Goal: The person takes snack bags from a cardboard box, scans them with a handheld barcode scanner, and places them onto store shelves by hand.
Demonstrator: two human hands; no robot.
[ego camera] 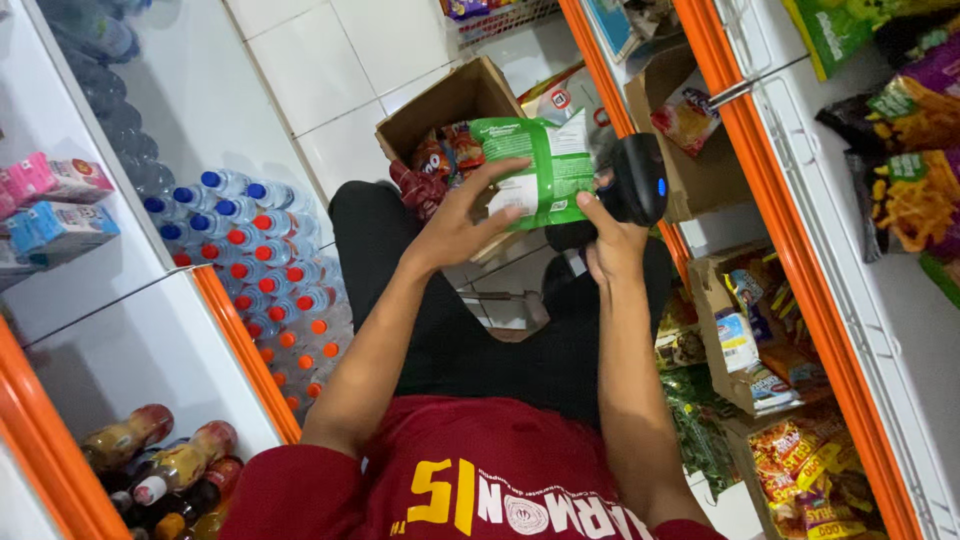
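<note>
My left hand (462, 218) holds a green snack packet (540, 165) by its lower edge, its printed back turned toward me. My right hand (612, 243) grips a black handheld scanner (636, 182) with a small blue light, held right beside the packet. Both hands are raised over my lap, above my black trousers. Behind the packet stands an open cardboard box (455, 105) with more snack packets (445, 155) inside.
White shelves with orange edges line both sides. Bottled drinks (265, 265) with blue, red and orange caps fill the floor at left, brown bottles (165, 465) below. Cartons of snack bags (760, 330) and hanging chip bags (915, 150) crowd the right shelf.
</note>
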